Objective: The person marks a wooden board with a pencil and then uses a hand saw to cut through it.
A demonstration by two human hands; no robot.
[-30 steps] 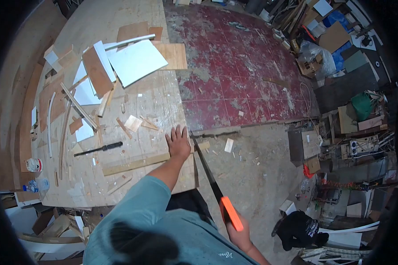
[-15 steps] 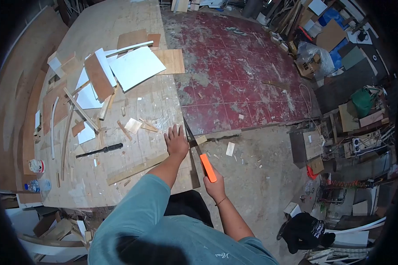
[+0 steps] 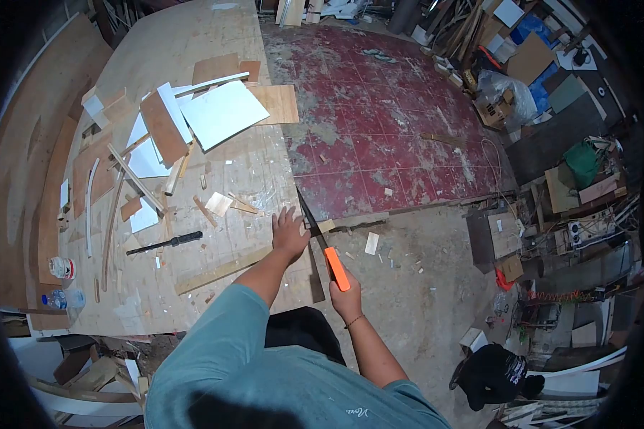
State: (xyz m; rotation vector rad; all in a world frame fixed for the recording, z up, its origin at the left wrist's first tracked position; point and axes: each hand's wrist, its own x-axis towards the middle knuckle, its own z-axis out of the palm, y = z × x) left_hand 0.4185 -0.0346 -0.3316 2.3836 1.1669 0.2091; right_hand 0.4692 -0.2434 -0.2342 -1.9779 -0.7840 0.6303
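My right hand (image 3: 346, 299) grips the orange handle of a handsaw (image 3: 335, 267). Its dark blade points away from me along the table's right edge and crosses a narrow wooden strip (image 3: 225, 272). My left hand (image 3: 290, 236) lies on that strip just left of the blade, palm down with the fingers spread. The strip runs slantwise over the tabletop, and its far end (image 3: 325, 227) sticks out past the edge. Whether the teeth have cut into the wood is too small to tell.
On the worktable (image 3: 240, 168) lie a black tool (image 3: 164, 243), white panels (image 3: 225, 114), brown boards and thin strips. A jar (image 3: 62, 268) and a plastic bottle (image 3: 54, 299) stand at the left. Wood scraps lie on the floor; a black chair-like object (image 3: 490, 375) is at lower right.
The saw and my right hand have moved slightly forward, away from me. My left hand stays on the strip, its fingers a little nearer to me. The view has shifted slightly.
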